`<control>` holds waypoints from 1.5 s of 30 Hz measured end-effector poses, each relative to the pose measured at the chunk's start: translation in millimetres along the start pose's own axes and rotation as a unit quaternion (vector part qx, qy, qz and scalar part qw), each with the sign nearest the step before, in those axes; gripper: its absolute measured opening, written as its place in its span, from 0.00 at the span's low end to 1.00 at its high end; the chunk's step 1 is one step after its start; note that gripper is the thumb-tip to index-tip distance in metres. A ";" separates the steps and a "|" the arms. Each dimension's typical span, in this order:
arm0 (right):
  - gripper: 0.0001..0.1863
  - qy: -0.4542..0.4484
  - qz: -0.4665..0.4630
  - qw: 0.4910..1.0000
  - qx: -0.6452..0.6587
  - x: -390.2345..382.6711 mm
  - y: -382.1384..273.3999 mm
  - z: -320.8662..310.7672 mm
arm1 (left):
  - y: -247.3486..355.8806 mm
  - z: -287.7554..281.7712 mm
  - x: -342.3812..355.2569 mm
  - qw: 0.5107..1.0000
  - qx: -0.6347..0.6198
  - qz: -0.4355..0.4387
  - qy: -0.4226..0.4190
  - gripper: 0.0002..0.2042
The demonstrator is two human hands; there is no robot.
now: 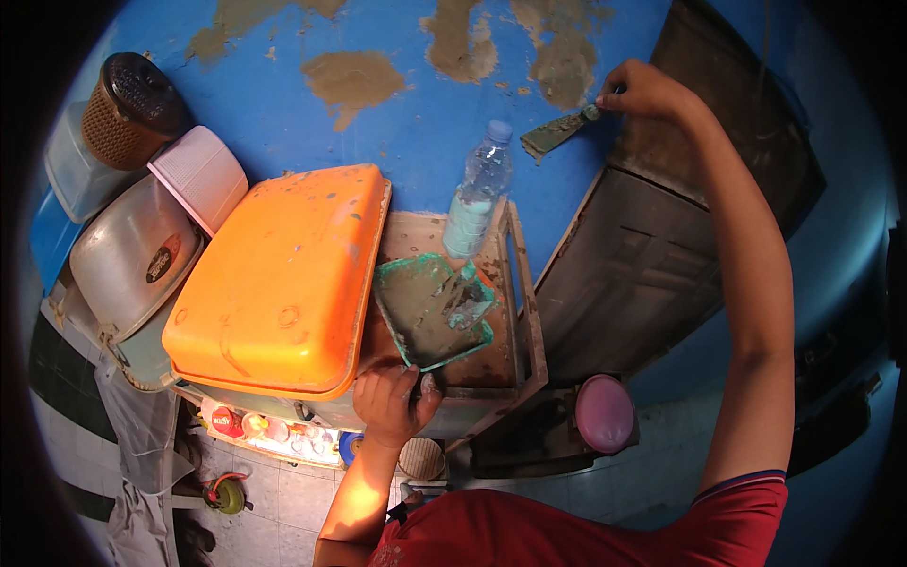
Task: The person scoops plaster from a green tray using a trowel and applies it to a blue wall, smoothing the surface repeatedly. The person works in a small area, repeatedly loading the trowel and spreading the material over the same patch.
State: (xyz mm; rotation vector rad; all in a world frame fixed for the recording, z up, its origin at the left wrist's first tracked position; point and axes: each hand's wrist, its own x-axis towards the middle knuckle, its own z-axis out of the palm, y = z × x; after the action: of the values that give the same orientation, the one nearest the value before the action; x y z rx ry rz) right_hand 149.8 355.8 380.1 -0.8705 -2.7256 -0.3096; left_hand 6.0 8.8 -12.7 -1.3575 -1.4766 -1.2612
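Note:
Raised at the upper right, my right hand (644,90) is closed around the handle of a putty knife (557,132). Its blade is smeared with grey paste and lies close to the blue wall (425,123). Several grey-brown patches (353,83) of the same kind of paste mark that wall. Lower down, my left hand (389,404) has its fingers curled at the near corner of a shallow green tray (402,352). Wet grey paste (416,298) fills the tray, with a smeared lump at its right side. A clear plastic bottle (477,194) with a blue cap stands just behind it.
The tray rests on a wooden-edged cabinet top (411,227) beside a large upturned orange basin (279,283). Farther left are a metal pot (137,236), a pink container (201,175) and a brown woven basket (132,113). A dark wooden door (633,274) and a pink round object (605,414) are on the right.

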 end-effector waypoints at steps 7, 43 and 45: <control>0.16 -0.041 0.012 0.999 0.008 -11.0 1.3 -34.7 | 0.6 -0.6 1.4 1.000 0.009 0.003 0.003 0.16; 0.18 -0.020 -0.007 0.999 0.040 -16.4 -5.6 -15.9 | 1.5 1.7 3.3 1.000 0.000 0.006 0.021 0.15; 0.17 -0.014 -0.032 0.999 0.020 -15.0 -7.3 1.6 | 2.0 1.2 5.1 1.000 -0.001 0.008 0.022 0.15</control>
State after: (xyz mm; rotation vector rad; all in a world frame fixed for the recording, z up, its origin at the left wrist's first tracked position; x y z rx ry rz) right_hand 157.0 342.4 373.0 -0.7841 -2.7786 -0.2560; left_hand 7.3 11.1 -7.7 -1.3319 -1.4334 -1.2749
